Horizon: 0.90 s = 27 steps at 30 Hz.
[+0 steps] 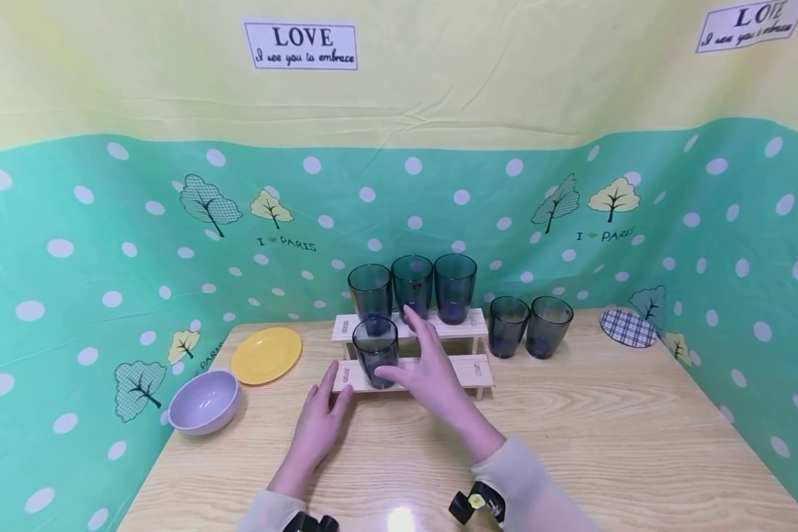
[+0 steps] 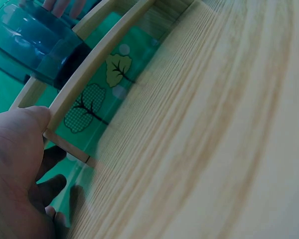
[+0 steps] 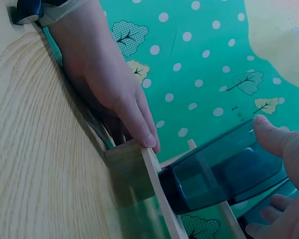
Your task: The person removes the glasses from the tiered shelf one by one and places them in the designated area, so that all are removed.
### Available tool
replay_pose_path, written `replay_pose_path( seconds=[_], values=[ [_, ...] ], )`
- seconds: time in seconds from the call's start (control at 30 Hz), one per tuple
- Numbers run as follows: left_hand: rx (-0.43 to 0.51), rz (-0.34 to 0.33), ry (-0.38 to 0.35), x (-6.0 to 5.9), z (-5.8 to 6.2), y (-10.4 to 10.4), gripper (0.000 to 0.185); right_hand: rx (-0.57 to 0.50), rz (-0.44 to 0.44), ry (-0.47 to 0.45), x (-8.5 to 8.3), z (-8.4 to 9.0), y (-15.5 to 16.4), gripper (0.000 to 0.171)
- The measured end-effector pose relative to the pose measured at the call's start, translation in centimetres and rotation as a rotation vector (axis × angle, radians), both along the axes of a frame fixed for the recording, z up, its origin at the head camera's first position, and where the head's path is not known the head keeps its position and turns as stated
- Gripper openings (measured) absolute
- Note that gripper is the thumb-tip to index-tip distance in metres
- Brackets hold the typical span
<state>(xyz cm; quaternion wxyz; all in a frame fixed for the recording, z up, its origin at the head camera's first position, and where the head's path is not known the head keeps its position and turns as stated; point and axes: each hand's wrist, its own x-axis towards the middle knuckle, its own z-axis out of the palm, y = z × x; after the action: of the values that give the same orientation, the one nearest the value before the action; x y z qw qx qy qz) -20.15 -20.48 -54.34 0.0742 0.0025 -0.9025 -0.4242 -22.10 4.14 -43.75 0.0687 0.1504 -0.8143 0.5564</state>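
Hands at the two-step wooden rack
Right hand: fingers spread, thumb touching the dark glass on the lower step; left hand: fingers together, straight, resting against the rack's left end on the tabletop.

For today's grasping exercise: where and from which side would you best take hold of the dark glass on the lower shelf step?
Probably around the mid wall of the dark glass, coming from its right. It stands upright with smooth round sides, the left hand steadies the wooden shelf at the left end, and three glasses crowd behind.
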Motion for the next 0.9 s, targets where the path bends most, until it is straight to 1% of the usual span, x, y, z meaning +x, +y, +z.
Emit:
replay_pose_path(
  seconds=[0.23, 0.5, 0.7, 0.9],
  values=[
    [-0.003, 0.004, -0.004, 0.0, 0.0, 0.0, 0.070, -0.009, 0.012, -0.043, -0.1, -0.5, -0.8, 0.117],
    [0.003, 0.004, -0.015, 0.2, 0.2, 0.1, 0.071, -0.093, 0.051, -0.070, -0.1, -0.7, -1.5, 0.116],
    [0.002, 0.009, -0.017, 0.2, 0.3, 0.1, 0.071, -0.062, 0.032, -0.048, -0.2, -1.0, -1.8, 0.115],
    [-0.001, 0.011, -0.012, 0.2, 0.4, 0.2, 0.071, -0.074, 0.036, -0.041, -0.4, -1.4, -2.0, 0.113]
  ],
)
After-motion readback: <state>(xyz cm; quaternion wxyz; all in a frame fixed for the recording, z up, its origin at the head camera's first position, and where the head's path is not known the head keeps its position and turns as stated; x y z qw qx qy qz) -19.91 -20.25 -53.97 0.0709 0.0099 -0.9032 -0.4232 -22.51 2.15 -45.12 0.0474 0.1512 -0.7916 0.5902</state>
